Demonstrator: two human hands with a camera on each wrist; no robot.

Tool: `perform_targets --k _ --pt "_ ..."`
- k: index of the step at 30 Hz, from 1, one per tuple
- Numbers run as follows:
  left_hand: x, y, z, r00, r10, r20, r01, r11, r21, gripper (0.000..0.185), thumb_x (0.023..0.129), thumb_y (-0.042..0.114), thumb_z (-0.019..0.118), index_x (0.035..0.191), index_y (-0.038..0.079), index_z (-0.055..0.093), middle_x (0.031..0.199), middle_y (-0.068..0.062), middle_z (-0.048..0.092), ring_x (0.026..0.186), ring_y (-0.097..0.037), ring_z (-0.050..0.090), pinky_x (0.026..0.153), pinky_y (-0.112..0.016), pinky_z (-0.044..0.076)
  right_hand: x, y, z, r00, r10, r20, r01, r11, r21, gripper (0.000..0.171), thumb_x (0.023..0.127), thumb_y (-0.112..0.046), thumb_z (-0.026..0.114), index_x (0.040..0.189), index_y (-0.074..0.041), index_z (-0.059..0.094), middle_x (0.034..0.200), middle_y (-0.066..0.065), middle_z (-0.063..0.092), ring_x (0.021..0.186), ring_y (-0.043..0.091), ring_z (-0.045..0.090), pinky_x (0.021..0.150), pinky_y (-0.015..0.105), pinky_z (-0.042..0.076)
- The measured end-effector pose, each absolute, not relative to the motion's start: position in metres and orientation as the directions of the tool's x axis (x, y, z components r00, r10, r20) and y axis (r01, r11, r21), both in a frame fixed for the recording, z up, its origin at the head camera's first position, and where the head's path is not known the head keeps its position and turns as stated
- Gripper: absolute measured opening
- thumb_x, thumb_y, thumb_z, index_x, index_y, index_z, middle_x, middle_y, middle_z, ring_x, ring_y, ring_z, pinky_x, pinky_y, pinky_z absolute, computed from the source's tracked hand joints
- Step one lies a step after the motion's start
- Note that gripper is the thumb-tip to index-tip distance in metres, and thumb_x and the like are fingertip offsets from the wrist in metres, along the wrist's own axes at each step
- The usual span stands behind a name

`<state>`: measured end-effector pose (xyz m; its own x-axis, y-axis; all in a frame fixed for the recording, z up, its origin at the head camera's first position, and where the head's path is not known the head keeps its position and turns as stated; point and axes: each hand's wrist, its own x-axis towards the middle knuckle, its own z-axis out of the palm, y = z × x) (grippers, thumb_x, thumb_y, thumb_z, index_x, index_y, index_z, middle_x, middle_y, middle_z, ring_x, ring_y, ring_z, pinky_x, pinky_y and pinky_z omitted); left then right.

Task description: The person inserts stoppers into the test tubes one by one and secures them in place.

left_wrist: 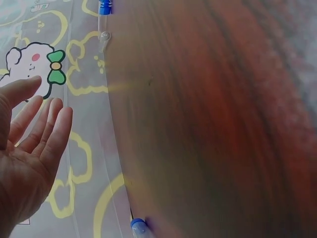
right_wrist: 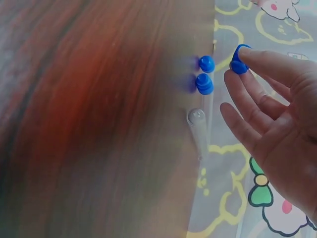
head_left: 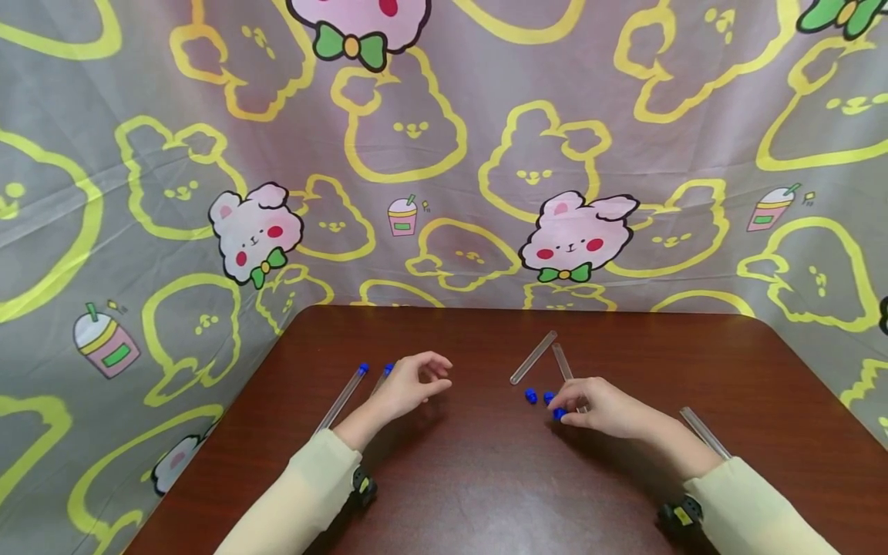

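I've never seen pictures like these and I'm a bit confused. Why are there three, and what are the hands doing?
These are a person's two bare hands, with no machine. The big picture comes from a camera on the person's head, looking down at a brown table. The two smaller pictures come from little cameras strapped to each wrist. On the table lie clear tubes: two with blue caps by the left hand, which is open and holds nothing, and uncapped tubes near the right. The right hand pinches one small blue cap in its fingertips. Two more loose blue caps lie beside it.
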<state>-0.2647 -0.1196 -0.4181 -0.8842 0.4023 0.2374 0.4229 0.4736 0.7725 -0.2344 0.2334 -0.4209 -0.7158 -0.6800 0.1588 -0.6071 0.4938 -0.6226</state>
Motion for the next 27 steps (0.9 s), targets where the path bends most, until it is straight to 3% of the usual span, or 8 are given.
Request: perform_targets --k 7,21,27 --pt "-0.268 -0.112 -0.414 -0.878 0.423 0.225 0.428 0.482 0.764 0.02 0.087 0.008 0.074 0.105 0.009 0.067 0.091 -0.002 0.064 0.075 -0.015 0.058 0.052 -0.03 0.051 -0.228 0.242 -0.416 -0.739 -0.654 0.161 -0.58 0.496 -0.646 0.019 0.087 -0.005 0.072 0.106 -0.006 0.071 0.098 -0.005 0.066 0.091 0.011 0.062 0.078 0.038 0.054" --pt "-0.278 -0.103 -0.416 -0.849 0.481 0.22 0.462 0.474 0.75 0.022 0.088 0.01 0.073 0.108 0.006 0.067 0.091 0.0 0.064 0.078 -0.017 0.059 0.055 -0.029 0.052 -0.217 0.257 -0.411 -0.787 -0.6 0.14 -0.522 0.53 -0.668 0.021 0.087 -0.007 0.072 0.107 -0.005 0.066 0.094 -0.007 0.067 0.085 0.009 0.063 0.075 0.029 0.054" --pt "-0.284 -0.095 -0.416 -0.843 0.491 0.22 0.48 0.503 0.719 0.025 0.087 0.01 0.074 0.109 0.001 0.066 0.09 0.002 0.064 0.08 -0.013 0.058 0.066 -0.027 0.05 -0.212 0.261 -0.406 -0.815 -0.568 0.115 -0.457 0.507 -0.73 0.021 0.087 -0.008 0.072 0.105 -0.004 0.063 0.092 -0.002 0.068 0.084 0.011 0.063 0.075 0.028 0.054"
